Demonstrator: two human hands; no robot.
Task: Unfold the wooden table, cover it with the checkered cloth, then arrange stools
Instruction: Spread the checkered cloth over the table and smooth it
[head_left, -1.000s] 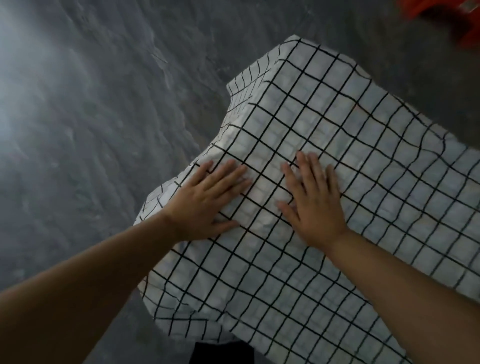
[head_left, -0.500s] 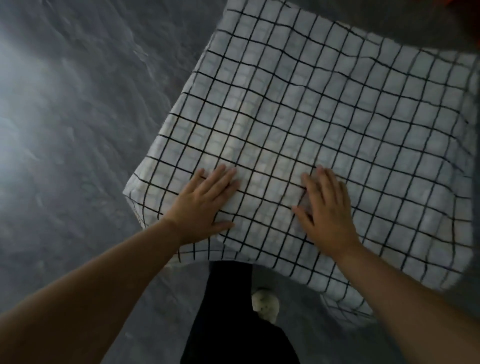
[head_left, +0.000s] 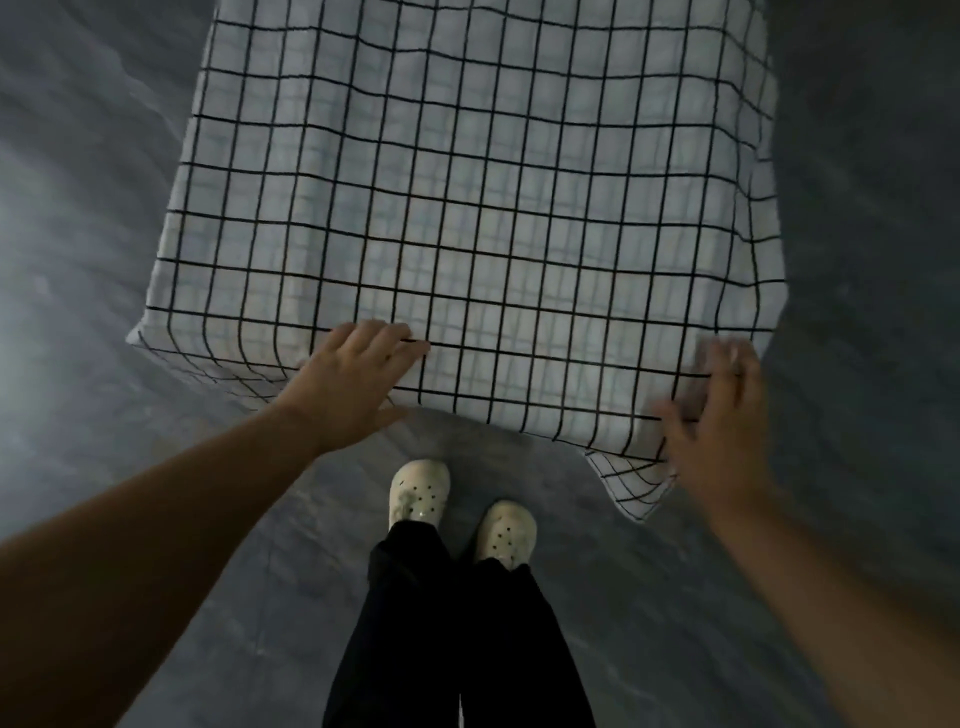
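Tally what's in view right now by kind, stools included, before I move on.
Checkered cloth: 1
Hands: 2, left hand and right hand
White clogs: 2, and
Stools: 0 in view
Total: 5

The checkered cloth (head_left: 467, 208), white with a black grid, lies spread flat over the surface, hiding it. Its near edge and corners hang down over the sides.
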